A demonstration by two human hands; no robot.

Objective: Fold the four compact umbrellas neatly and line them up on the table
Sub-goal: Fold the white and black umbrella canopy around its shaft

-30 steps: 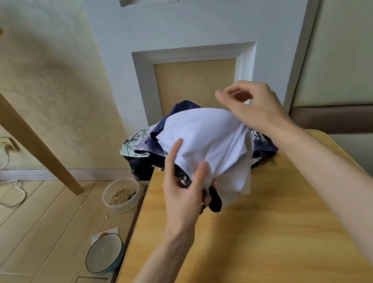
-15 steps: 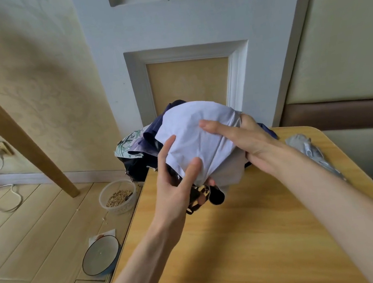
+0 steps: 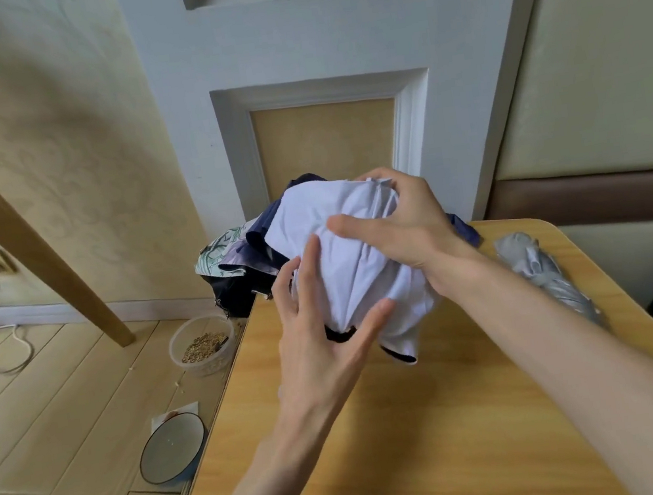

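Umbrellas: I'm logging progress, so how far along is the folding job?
Apparently done: one grey umbrella lies gathered on the table's right side. In hand: the pale umbrella, gripped by the left hand and right hand, its canopy loose. Left: the dark blue umbrella and floral umbrella heaped at the far edge, then lining up all four.

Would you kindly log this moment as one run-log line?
step: folding white umbrella | left hand: holds lower end | right hand: grips canopy top | grey umbrella: lying on table
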